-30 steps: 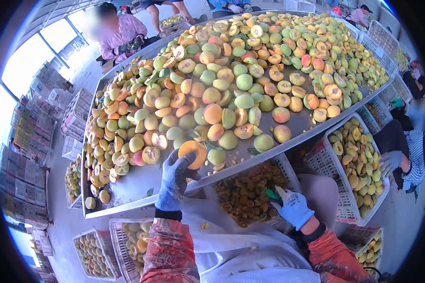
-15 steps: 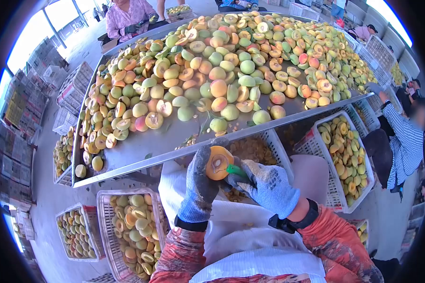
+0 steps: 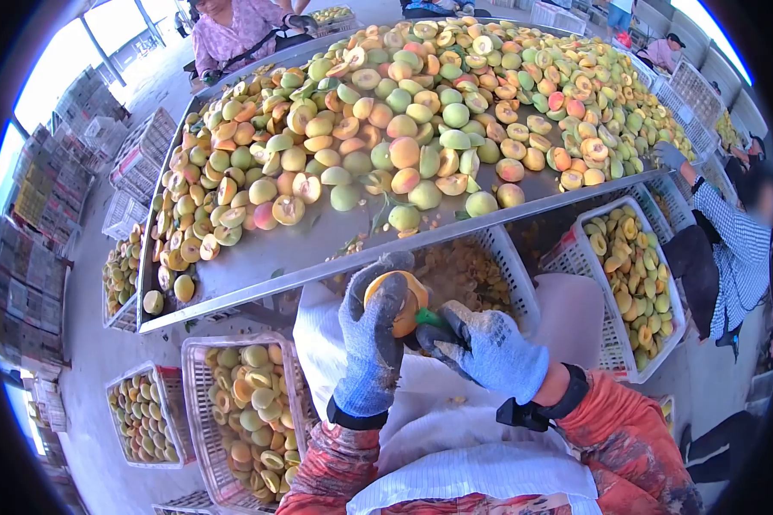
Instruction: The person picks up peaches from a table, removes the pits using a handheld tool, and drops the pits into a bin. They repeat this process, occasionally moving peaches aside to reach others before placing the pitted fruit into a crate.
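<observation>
My left hand (image 3: pixel 371 330), in a blue and grey work glove, is closed around a halved apricot (image 3: pixel 410 300) just past the table's near edge. Part of the fruit is covered by gloved fingers. My right hand (image 3: pixel 489 348), gloved alike, grips a green-handled tool (image 3: pixel 431 318) whose green end meets the fruit; its working tip is hidden. In front of both hands, many whole and halved apricots (image 3: pixel 404 153) are heaped on the metal-rimmed table (image 3: pixel 305 245), some halves showing their pits.
Below my hands stands a crate (image 3: pixel 517 283) of small pieces. Apricot-filled crates stand at left (image 3: pixel 199 403) and right (image 3: pixel 672 322). A co-worker in a checked sleeve (image 3: pixel 726 215) reaches to the table's right edge; another person in a patterned shirt (image 3: pixel 232 39) sits at the far left.
My left hand has turned the apricot half, so its cut face with the pit is now less visible. The far-left person's hands have moved apart. The view has shifted slightly.
</observation>
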Demonstrator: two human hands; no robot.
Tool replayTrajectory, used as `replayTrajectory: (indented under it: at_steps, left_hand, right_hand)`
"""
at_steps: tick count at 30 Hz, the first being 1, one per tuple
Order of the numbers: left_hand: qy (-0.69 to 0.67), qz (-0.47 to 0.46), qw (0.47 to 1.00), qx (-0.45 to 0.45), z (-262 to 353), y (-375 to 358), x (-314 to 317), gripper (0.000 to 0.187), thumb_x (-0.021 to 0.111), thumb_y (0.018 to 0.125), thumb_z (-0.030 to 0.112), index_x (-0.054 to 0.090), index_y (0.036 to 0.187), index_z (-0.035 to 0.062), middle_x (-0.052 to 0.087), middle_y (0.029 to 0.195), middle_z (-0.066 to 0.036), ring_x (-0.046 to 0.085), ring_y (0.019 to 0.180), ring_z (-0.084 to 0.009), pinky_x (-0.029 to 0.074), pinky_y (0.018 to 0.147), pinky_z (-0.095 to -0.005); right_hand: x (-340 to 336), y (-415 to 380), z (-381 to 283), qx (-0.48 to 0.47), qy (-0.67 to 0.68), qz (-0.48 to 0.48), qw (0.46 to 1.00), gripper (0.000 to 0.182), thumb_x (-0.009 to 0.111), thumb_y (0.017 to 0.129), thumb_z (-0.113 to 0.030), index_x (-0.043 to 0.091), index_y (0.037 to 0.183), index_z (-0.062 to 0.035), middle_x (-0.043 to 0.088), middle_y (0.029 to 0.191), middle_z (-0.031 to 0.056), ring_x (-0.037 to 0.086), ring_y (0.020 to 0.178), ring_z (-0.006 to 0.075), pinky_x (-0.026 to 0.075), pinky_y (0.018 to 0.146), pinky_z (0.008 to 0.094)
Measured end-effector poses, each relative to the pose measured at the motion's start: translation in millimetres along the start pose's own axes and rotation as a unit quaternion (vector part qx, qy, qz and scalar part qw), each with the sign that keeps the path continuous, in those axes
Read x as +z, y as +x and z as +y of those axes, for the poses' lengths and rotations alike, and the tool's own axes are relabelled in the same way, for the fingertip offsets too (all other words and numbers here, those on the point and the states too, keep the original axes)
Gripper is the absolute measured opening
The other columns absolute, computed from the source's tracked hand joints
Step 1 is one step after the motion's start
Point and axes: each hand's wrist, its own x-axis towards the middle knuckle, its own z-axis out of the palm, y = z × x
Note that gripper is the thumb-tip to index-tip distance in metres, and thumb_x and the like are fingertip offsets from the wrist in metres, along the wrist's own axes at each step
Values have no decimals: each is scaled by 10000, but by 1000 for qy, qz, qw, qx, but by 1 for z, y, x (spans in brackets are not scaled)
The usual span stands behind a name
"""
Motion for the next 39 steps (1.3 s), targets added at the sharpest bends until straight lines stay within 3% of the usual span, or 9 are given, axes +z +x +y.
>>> replayTrajectory:
  at_steps: [4, 6, 8, 10, 16, 32, 34, 36, 39]
  left_hand:
    - [434, -1, 857, 279, 4, -7, -6, 345, 590, 865, 235, 549, 1096, -19, 598, 1047, -106, 557, 931, -159, 453, 812, -287]
    - [189, 33, 978, 79, 4, -3, -1, 343, 578, 883, 254, 554, 1095, -14, 597, 1041, -97, 549, 935, -148, 450, 802, -282]
    - [269, 8, 952, 143, -4, 2, -2, 338, 582, 885, 251, 558, 1096, -13, 600, 1020, -84, 551, 916, -132, 453, 784, -267]
    - [212, 7, 971, 114, -21, 13, -8, 344, 594, 881, 253, 564, 1097, -14, 600, 1029, -76, 557, 901, -130, 457, 770, -258]
    - [157, 44, 986, -22, -34, 17, -10, 271, 625, 857, 225, 624, 1015, 5, 613, 902, -60, 567, 821, -104, 463, 718, -238]
    - [-37, 67, 984, -164, -8, 34, -26, 547, 436, 890, 508, 557, 1063, 3, 617, 702, -163, 533, 399, -205, 406, 350, -267]
    - [89, 71, 988, -101, 15, 27, -74, 558, 413, 894, 521, 545, 1075, 11, 618, 688, -166, 513, 364, -199, 383, 317, -269]
    - [255, 120, 958, -59, 41, 4, -142, 412, 499, 902, 368, 587, 1032, -12, 636, 735, -173, 571, 449, -212, 451, 387, -282]
    - [660, 85, 743, -67, 62, -13, -242, 334, 604, 828, 98, 562, 1139, -20, 638, 1024, -118, 615, 912, -159, 502, 759, -250]
  right_hand:
    - [4, -3, 3, 157, 485, -136, 849, 331, 571, 876, -342, 556, 966, -24, 574, 613, 42, 561, 490, 156, 428, 446, 292]
    - [-4, 5, 13, 250, 686, -282, 623, 339, 535, 899, -350, 579, 956, -19, 590, 634, 19, 548, 483, 161, 447, 467, 329]
    - [6, 9, 24, 250, 662, -286, 646, 351, 573, 868, -350, 569, 975, -16, 610, 638, 66, 595, 533, 214, 471, 505, 353]
    - [22, 7, 21, 38, 112, 69, 991, 405, 623, 813, -351, 546, 1015, -9, 621, 667, 135, 624, 589, 284, 486, 533, 389]
    - [22, -4, 19, 65, 110, 26, 991, 336, 674, 757, -257, 504, 924, -20, 578, 689, 184, 607, 590, 303, 455, 536, 397]
    - [-1, -22, 65, 150, 791, -148, 575, 408, 724, 734, -201, 561, 1076, -48, 587, 759, 1, 512, 477, 67, 374, 383, 207]
    - [6, -27, 92, 158, 725, -134, 657, 398, 701, 758, -278, 563, 1047, -42, 622, 750, 68, 581, 502, 165, 438, 424, 294]
    - [35, -37, 126, 137, 47, -34, 989, 386, 651, 788, -371, 561, 976, -46, 629, 739, 159, 616, 587, 303, 479, 531, 403]
    - [38, -40, 136, 206, 37, -39, 977, 397, 604, 806, -432, 539, 922, -58, 614, 747, 207, 605, 691, 377, 471, 627, 461]
